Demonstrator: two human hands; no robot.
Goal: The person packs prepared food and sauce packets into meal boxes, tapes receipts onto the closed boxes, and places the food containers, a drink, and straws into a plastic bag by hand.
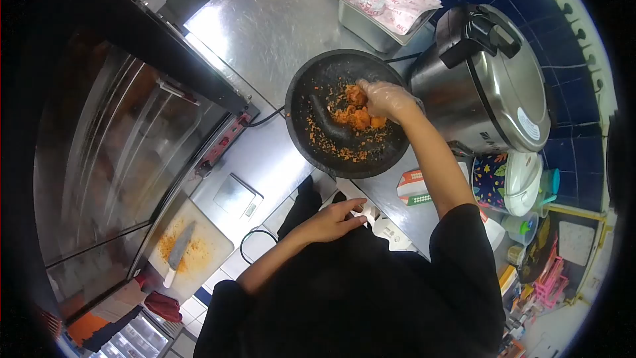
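1. Wide, dark bowl [301, 139] on the steel counter [258, 33], in front of the body; holding orange-brown pieces [358, 118], bunched at the right of its middle, with loose orange crumbs scattered over the floor and walls.
2. Beyond the bowl and to the right, a metal pan [369, 30] holding crumpled white paper [387, 0] with red print.
3. Just right of the bowl, a large steel cooker [454, 103], lid closed; nearer, a patterned tub [489, 176] under a white lid, with clear cups [520, 227] close by.
4. Inside the bowl, left of the pieces, a dark, curved pestle [324, 118]; long axis slanting from far left to near right.
5. Right hand [387, 101], in a clear glove, reaching into the bowl with fingertips against the pieces; cannot tell whether clenched around one or only pressing, the glove and food blurring together.
6. Left hand [334, 221] bare and released, low before the torso, fingers loosely spread to the right.
7. At left, a white board [215, 248] bearing orange crumbs and a knife [180, 246], blade pointing away; a flat scale [235, 195] between board and bowl.
8. Glass-fronted cabinet [112, 152] along the left, blue tiles [563, 166] at right, pale tiled floor [192, 311] below.
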